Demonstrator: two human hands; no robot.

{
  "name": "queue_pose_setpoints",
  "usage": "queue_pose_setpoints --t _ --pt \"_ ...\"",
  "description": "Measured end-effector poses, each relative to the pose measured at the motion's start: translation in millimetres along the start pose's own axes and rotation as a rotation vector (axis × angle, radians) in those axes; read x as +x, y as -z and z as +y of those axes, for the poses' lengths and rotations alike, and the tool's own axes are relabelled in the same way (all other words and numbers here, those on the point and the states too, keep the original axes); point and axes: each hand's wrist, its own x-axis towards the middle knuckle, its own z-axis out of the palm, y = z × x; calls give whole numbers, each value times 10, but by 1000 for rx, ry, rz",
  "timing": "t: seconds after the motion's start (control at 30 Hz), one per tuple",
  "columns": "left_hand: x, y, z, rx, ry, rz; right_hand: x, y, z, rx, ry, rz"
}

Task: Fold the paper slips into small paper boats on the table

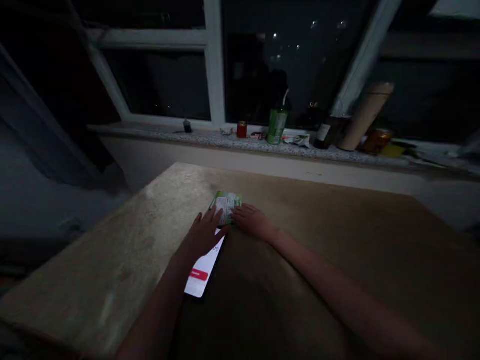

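A flat green and white printed packet [228, 201] lies on the table; its fine print is too small to read. My left hand [204, 232] rests with spread fingers on the packet's left and near edge. Fingers stretched out, my right hand [251, 219] touches the packet's right side from the right. Partly under my left hand and forearm is a lit phone [204, 267], lying face up with a white screen and a red button. My left hand covers the upper left of that screen.
Beyond the table [318, 215] runs a granite windowsill [165, 133]. On it stand a small dark bottle [187, 126], a red jar [242, 130], a green container [276, 127] with a straw, a dark labelled bottle [325, 134] and a tall tan cylinder [367, 115]. The room is dim.
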Motion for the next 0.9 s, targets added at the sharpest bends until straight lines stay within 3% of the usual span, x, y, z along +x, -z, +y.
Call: queue_pose_setpoints --t 0.3,0.6,0.9 --pt "-6 26 24 -6 11 -13 -96 97 -120 65 0 -2" --pt "95 127 155 -107 -101 -34 -213 137 -92 122 -111 137" --pt "131 320 471 -173 -240 -49 -714 440 -37 145 -76 234"
